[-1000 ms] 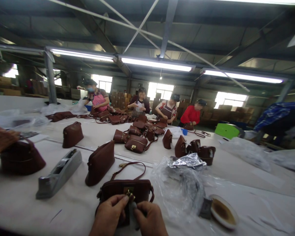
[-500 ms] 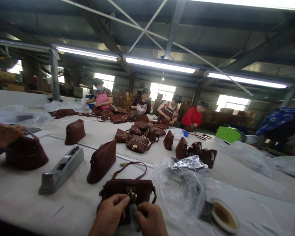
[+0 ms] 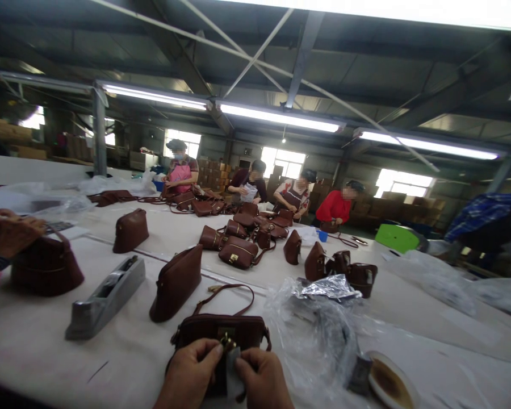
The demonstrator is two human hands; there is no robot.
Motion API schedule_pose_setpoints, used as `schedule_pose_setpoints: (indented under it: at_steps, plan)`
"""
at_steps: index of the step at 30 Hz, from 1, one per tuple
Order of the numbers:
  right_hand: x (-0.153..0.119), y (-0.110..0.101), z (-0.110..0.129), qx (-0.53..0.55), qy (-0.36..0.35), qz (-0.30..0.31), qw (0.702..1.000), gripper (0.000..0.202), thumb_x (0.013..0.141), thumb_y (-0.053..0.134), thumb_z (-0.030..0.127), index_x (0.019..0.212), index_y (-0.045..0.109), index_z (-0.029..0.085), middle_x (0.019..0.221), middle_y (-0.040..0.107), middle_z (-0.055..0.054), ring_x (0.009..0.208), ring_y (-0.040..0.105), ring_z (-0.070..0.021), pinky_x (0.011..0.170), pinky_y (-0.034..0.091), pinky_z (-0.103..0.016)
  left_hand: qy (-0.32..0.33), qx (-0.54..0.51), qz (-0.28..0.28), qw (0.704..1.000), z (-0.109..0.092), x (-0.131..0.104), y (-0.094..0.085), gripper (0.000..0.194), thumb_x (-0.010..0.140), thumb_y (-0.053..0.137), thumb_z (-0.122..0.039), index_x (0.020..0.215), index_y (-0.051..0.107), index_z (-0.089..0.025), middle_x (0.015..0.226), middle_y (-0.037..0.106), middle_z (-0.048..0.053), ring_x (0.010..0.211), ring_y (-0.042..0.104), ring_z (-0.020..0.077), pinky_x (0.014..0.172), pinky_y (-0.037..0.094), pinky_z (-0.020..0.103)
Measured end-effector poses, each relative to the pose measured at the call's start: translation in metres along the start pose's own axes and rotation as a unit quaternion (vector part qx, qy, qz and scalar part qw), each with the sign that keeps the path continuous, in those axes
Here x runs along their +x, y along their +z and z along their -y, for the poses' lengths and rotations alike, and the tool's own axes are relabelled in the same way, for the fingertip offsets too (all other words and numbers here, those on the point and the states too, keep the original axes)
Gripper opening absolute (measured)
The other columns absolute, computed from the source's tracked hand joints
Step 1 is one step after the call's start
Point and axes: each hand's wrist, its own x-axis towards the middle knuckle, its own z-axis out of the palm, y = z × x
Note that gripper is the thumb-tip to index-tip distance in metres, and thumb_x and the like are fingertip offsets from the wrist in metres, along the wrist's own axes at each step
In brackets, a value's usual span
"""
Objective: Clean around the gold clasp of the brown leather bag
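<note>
Pinching pale strip (image 3: 233,366) beside handbag (image 3: 206,328) clasp (image 3: 227,341)

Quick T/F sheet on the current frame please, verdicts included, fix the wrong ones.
1. The left grip is at the gold metal clasp on the dark brown leather bag. True.
2. The right grip holds the long grey tape dispenser. False: it pinches a thin greyish strip; the dispenser stands on the white table.
3. Crumpled clear plastic wrap lies right of that bag in the picture. True.
4. The flat bright-green object is at the picture's left. False: it is at the right.
5. Of the four people across the table, the person in red is rightmost in the picture. True.
</note>
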Motion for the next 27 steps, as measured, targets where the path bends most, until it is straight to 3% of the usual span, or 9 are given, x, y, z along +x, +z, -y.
schedule_pose_setpoints:
  at_steps: [7,17,23,27]
  plan:
    - [0.006,0.008,0.007,0.047,0.037,-0.007,0.998,0.027,0.076,0.056,0.031,0.069,0.074,0.012,0.048,0.054,0.000,0.033,0.043,-0.0090,0.030,0.030,-0.018,0.002,0.006,0.007,1.000,-0.001,0.001,-0.004,0.044,0.071,0.058,-0.054,0.084,0.069,-0.013,0.049,0.051,-0.003,0.049,0.044,0.0124,0.049,0.030,0.024]
    - [0.014,0.015,0.003,0.065,0.057,-0.014,0.996,0.033,0.075,0.060,0.042,0.070,0.071,0.011,0.048,0.052,0.001,0.031,0.044,-0.0089,0.027,0.033,-0.018,0.017,0.049,0.039,0.998,-0.014,0.004,-0.012,0.039,0.071,0.056,-0.050,0.078,0.068,-0.013,0.051,0.051,-0.002,0.049,0.045,0.0127,0.049,0.031,0.024]
    - [0.011,0.015,0.006,0.080,0.064,-0.007,0.995,0.051,0.068,0.066,0.061,0.068,0.071,0.010,0.046,0.052,0.001,0.031,0.043,-0.0089,0.026,0.032,-0.019,0.022,0.053,0.048,0.997,-0.022,0.001,-0.015,0.040,0.071,0.054,-0.049,0.079,0.069,-0.013,0.053,0.054,-0.001,0.049,0.045,0.0127,0.048,0.031,0.025]
    - [0.010,0.018,0.013,0.101,0.075,-0.002,0.992,0.056,0.066,0.066,0.066,0.068,0.069,0.010,0.045,0.054,0.001,0.033,0.046,-0.0091,0.027,0.032,-0.018,0.020,0.053,0.060,0.997,-0.019,0.003,-0.017,0.039,0.073,0.054,-0.048,0.078,0.070,-0.012,0.051,0.052,-0.003,0.049,0.044,0.0121,0.049,0.031,0.024]
